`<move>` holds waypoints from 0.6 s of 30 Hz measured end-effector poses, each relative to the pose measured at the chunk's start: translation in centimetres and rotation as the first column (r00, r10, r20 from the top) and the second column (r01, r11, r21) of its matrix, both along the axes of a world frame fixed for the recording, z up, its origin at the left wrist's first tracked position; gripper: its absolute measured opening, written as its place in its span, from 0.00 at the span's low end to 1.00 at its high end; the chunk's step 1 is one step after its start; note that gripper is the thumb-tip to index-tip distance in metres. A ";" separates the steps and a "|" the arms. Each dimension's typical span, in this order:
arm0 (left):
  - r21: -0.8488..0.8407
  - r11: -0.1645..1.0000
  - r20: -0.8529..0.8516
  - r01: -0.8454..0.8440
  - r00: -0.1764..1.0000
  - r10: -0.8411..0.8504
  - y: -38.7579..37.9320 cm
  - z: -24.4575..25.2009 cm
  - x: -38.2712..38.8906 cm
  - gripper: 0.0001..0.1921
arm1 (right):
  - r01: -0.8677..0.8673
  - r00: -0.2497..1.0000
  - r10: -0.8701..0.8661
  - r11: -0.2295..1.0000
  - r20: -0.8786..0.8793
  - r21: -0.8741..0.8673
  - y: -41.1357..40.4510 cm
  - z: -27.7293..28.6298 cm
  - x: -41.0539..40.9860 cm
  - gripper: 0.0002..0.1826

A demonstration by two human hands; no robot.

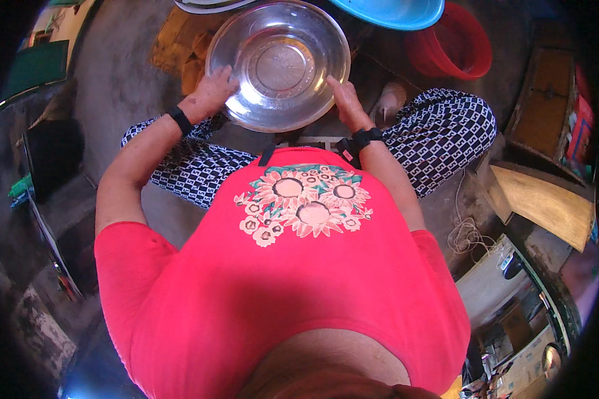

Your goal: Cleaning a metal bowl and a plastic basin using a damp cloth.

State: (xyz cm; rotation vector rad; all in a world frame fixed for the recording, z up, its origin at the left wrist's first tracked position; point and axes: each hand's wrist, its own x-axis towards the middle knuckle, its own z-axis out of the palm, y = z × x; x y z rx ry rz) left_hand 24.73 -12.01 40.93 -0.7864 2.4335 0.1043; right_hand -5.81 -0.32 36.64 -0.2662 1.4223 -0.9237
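A wide, shiny metal basin [281, 70] lies before me at the top middle, its inside facing up. My left hand [214, 89] is at its left rim, with the fingers reaching over the inner side. At the right rim, my right hand [348, 102] has its thumb over the edge and its other fingers mostly hidden below. Both hands grip the basin. Beyond it are a blue plastic basin [397, 14] at the top edge and a red plastic tub [463, 42] to the right, partly behind the blue one.
Flattened brown cardboard [172, 42] lies on the floor left of the metal basin. Part of a pale dish [212, 7] shows at the top edge. On the right are a wooden board [544, 197], a loose tangle of cord [466, 237] and a brown wooden piece [544, 99].
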 end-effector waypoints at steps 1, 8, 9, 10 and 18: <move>-0.191 0.976 -0.037 0.103 0.993 -0.112 -1.2 -0.5 0.1 0.18 | 0.006 1.000 -0.006 1.000 -0.001 0.001 -0.1 -0.3 -0.1 0.24; -0.307 0.931 -0.234 -0.197 0.964 0.126 -8.3 -5.1 -3.4 0.14 | -0.057 0.998 0.057 0.996 -0.002 0.064 0.3 -1.2 0.2 0.25; -0.299 0.938 -0.251 -0.178 0.962 0.102 -8.7 -5.9 -4.8 0.14 | -0.083 0.997 0.082 0.994 0.006 0.066 0.4 -1.2 0.0 0.25; -0.173 0.863 -0.387 -0.475 0.838 0.384 -8.8 -6.3 -6.1 0.15 | -0.087 0.996 0.087 0.996 0.007 0.022 0.7 -1.2 0.0 0.26; 0.526 0.611 -0.688 -0.592 0.127 0.715 -7.1 -9.7 -15.4 0.24 | -0.203 0.979 0.202 0.979 0.018 0.028 0.7 1.4 0.2 0.20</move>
